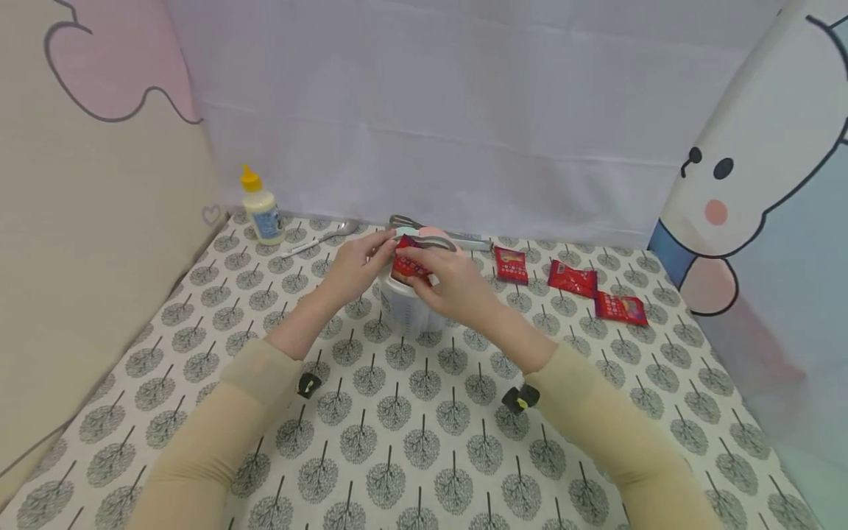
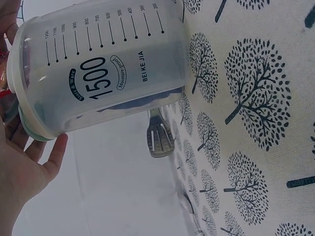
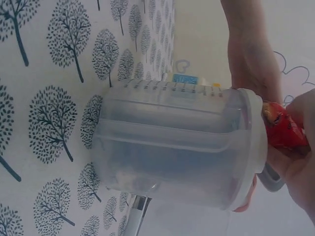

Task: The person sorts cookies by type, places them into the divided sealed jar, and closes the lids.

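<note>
A clear plastic storage container (image 2: 123,59) with measuring marks and a pale rim stands upright in front of me. Pink and mint lid parts show at its top, with a grey curved piece (image 3: 270,179) at the rim. My left hand (image 1: 354,269) holds the container at its rim, thumb and fingers either side of the edge in the left wrist view. Over the mouth, my right hand (image 1: 457,283) pinches a shiny red packet (image 1: 404,265), part of it hidden behind the fingers. The packet's lower end overlaps the opening.
Three more red packets (image 1: 511,265) lie to the right. Behind the container are a slotted spatula (image 2: 160,135) and a metal-and-white utensil (image 1: 470,243). A spoon (image 1: 324,237) and a yellow-capped glue bottle (image 1: 263,213) are at the back left. A tree-print cloth (image 1: 424,449) covers the table.
</note>
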The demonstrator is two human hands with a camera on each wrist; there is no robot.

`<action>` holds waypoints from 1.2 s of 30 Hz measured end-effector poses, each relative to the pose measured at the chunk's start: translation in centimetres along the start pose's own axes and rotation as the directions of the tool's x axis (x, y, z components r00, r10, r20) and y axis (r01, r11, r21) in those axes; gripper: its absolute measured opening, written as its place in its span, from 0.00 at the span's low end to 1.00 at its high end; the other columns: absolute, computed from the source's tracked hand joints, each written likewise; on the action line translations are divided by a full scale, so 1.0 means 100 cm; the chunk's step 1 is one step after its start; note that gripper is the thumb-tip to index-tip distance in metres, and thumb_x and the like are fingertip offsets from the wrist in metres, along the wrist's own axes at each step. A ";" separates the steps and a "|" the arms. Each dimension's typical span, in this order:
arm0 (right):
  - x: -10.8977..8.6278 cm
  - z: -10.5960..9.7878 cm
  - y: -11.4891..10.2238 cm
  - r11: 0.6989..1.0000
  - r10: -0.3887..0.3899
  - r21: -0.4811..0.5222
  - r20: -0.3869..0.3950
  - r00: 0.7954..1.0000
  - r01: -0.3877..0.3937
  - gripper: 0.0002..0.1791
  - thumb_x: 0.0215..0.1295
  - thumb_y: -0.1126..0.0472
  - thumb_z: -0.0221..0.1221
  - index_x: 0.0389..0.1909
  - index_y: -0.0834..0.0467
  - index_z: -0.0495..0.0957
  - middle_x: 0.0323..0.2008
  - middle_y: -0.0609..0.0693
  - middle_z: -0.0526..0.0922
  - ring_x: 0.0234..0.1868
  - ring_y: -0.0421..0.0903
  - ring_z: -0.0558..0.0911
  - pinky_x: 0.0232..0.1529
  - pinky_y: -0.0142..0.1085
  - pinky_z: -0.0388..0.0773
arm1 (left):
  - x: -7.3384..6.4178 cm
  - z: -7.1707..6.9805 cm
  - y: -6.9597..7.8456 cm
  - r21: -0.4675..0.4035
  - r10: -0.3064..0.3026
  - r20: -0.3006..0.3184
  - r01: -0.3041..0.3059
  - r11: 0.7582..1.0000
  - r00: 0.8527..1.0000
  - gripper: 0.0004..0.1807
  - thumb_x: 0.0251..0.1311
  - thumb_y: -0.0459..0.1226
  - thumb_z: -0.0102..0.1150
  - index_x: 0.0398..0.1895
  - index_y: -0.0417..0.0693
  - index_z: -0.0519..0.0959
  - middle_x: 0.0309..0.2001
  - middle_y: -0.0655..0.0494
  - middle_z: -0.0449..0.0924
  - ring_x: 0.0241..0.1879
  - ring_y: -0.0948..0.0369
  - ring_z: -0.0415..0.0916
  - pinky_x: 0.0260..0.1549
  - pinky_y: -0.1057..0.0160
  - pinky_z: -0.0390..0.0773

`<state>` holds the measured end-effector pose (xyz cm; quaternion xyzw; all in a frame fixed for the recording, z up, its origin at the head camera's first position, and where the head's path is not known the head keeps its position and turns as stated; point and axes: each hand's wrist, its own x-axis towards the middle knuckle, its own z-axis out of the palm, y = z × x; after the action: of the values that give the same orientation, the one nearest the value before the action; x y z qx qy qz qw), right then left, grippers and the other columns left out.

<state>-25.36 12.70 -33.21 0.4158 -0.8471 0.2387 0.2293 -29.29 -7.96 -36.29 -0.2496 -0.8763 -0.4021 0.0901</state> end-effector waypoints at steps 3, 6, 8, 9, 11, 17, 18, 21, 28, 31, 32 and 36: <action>0.001 -0.006 -0.002 0.999 0.031 0.017 0.052 0.998 -0.032 0.20 0.63 0.63 0.59 0.57 0.56 0.76 0.46 0.53 0.84 0.35 0.46 0.84 0.38 0.35 0.82 | 0.000 -0.001 0.001 0.001 -0.001 -0.001 0.001 1.000 1.000 0.31 0.71 0.56 0.35 0.65 0.45 0.68 0.63 0.47 0.70 0.53 0.45 0.76 0.51 0.48 0.77; 0.002 -0.011 -0.003 0.996 0.091 0.014 0.111 0.990 -0.093 0.20 0.64 0.61 0.60 0.58 0.52 0.75 0.46 0.53 0.84 0.40 0.50 0.85 0.43 0.38 0.82 | -0.001 -0.001 0.002 0.002 -0.012 0.003 0.012 1.000 1.000 0.30 0.71 0.54 0.36 0.65 0.45 0.68 0.64 0.47 0.69 0.53 0.45 0.76 0.51 0.47 0.77; 0.002 -0.013 -0.003 0.991 0.133 0.011 0.145 0.980 -0.136 0.21 0.64 0.59 0.60 0.57 0.51 0.73 0.45 0.54 0.84 0.42 0.52 0.84 0.44 0.40 0.82 | -0.001 -0.002 0.002 -0.007 -0.021 0.001 0.021 1.000 1.000 0.28 0.72 0.52 0.38 0.65 0.45 0.68 0.64 0.46 0.69 0.53 0.44 0.76 0.51 0.47 0.77; 0.002 -0.014 -0.004 0.988 0.152 0.003 0.160 0.975 -0.155 0.21 0.63 0.58 0.61 0.57 0.50 0.72 0.44 0.54 0.84 0.42 0.52 0.84 0.45 0.40 0.82 | -0.001 -0.002 0.002 -0.013 -0.023 -0.001 0.023 1.000 1.000 0.27 0.72 0.52 0.38 0.65 0.45 0.68 0.63 0.46 0.70 0.52 0.44 0.76 0.50 0.47 0.77; 0.001 -0.014 -0.005 0.985 0.172 -0.024 0.188 0.967 -0.170 0.21 0.63 0.57 0.61 0.56 0.50 0.70 0.42 0.53 0.84 0.42 0.52 0.84 0.43 0.40 0.82 | -0.001 -0.002 0.002 -0.018 -0.022 -0.002 0.022 1.000 1.000 0.26 0.72 0.50 0.39 0.64 0.45 0.68 0.63 0.47 0.70 0.52 0.44 0.77 0.49 0.48 0.78; 0.002 -0.017 -0.006 0.989 0.135 -0.086 0.246 0.960 -0.117 0.17 0.64 0.58 0.60 0.53 0.53 0.72 0.40 0.51 0.84 0.38 0.47 0.83 0.38 0.38 0.82 | 0.000 -0.001 0.002 -0.023 -0.014 0.006 0.014 1.000 1.000 0.27 0.72 0.51 0.39 0.65 0.44 0.67 0.64 0.46 0.69 0.54 0.45 0.75 0.51 0.49 0.77; 0.003 -0.018 -0.005 0.991 0.130 -0.066 0.241 0.962 -0.117 0.17 0.64 0.59 0.59 0.54 0.53 0.73 0.42 0.51 0.83 0.41 0.47 0.82 0.41 0.38 0.81 | 0.001 -0.001 0.003 -0.022 -0.017 0.004 0.017 1.000 1.000 0.27 0.72 0.50 0.39 0.65 0.44 0.67 0.64 0.46 0.69 0.55 0.45 0.75 0.52 0.49 0.77; 0.006 -0.019 -0.003 0.991 0.129 0.013 0.189 0.973 -0.133 0.19 0.64 0.64 0.59 0.56 0.57 0.72 0.47 0.52 0.81 0.46 0.47 0.81 0.48 0.35 0.80 | 0.001 -0.001 0.003 -0.017 -0.030 0.001 0.030 0.999 1.000 0.26 0.72 0.49 0.39 0.65 0.44 0.68 0.63 0.45 0.70 0.54 0.45 0.75 0.51 0.48 0.77; 0.009 -0.013 0.000 0.990 0.135 0.013 0.153 0.979 -0.138 0.06 0.58 0.65 0.64 0.37 0.57 0.83 0.37 0.49 0.86 0.38 0.45 0.84 0.42 0.32 0.81 | 0.001 -0.001 0.001 -0.015 -0.035 -0.003 0.035 0.999 0.999 0.25 0.72 0.48 0.40 0.64 0.44 0.68 0.62 0.46 0.71 0.53 0.46 0.76 0.51 0.49 0.77; 0.013 -0.009 -0.004 0.988 0.152 -0.038 0.247 0.957 -0.148 0.04 0.59 0.64 0.63 0.35 0.53 0.84 0.34 0.46 0.86 0.34 0.42 0.83 0.39 0.32 0.80 | 0.000 -0.001 0.001 -0.017 -0.028 -0.007 0.028 0.999 1.000 0.25 0.72 0.48 0.41 0.64 0.44 0.69 0.62 0.46 0.72 0.52 0.46 0.77 0.50 0.50 0.78; 0.014 -0.008 -0.005 0.989 0.148 -0.047 0.271 0.951 -0.141 0.05 0.60 0.64 0.62 0.36 0.53 0.83 0.32 0.46 0.86 0.30 0.41 0.82 0.36 0.32 0.80 | 0.000 -0.002 0.000 -0.020 -0.025 -0.007 0.025 0.999 1.000 0.25 0.72 0.48 0.41 0.64 0.44 0.69 0.62 0.46 0.72 0.52 0.46 0.77 0.49 0.50 0.79; 0.015 -0.006 -0.006 0.992 0.126 -0.008 0.299 0.946 -0.129 0.10 0.61 0.68 0.56 0.43 0.58 0.78 0.31 0.49 0.85 0.23 0.39 0.78 0.26 0.28 0.76 | -0.001 -0.001 0.002 -0.027 -0.014 -0.011 0.014 1.000 1.000 0.26 0.72 0.49 0.40 0.64 0.44 0.68 0.62 0.46 0.71 0.50 0.47 0.78 0.46 0.53 0.80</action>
<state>-25.53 11.84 -31.74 0.3929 -0.8957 0.1923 0.0802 -29.10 -7.98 -36.14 -0.2424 -0.8721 -0.4157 0.0889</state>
